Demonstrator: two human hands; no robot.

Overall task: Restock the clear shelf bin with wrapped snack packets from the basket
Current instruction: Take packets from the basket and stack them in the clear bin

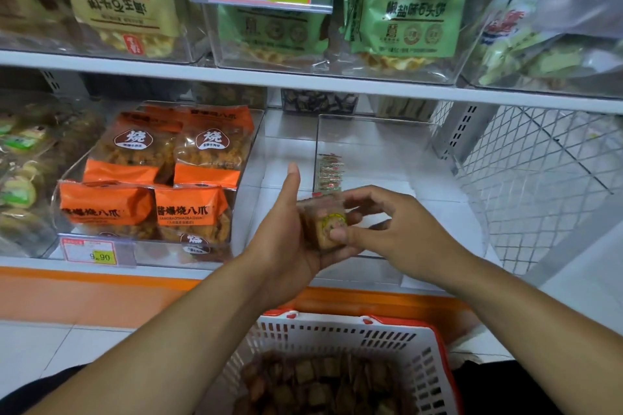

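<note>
Two hands (323, 232) around perhaps several packets (322, 224)

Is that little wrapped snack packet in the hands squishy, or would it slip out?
The snack packet looks blocky and holds its shape between the left hand and right hand, so it is probably fairly firm. Its clear wrapper looks glossy, so it may be a bit slippery. It is likely light, since fingertips alone steady it.

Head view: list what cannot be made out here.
- Snack packets: how many are stacked is hidden by the left hand and right hand.
- Basket: its near part is cut off by the bottom edge.
- Lower price tag: small print too small to read.
</note>
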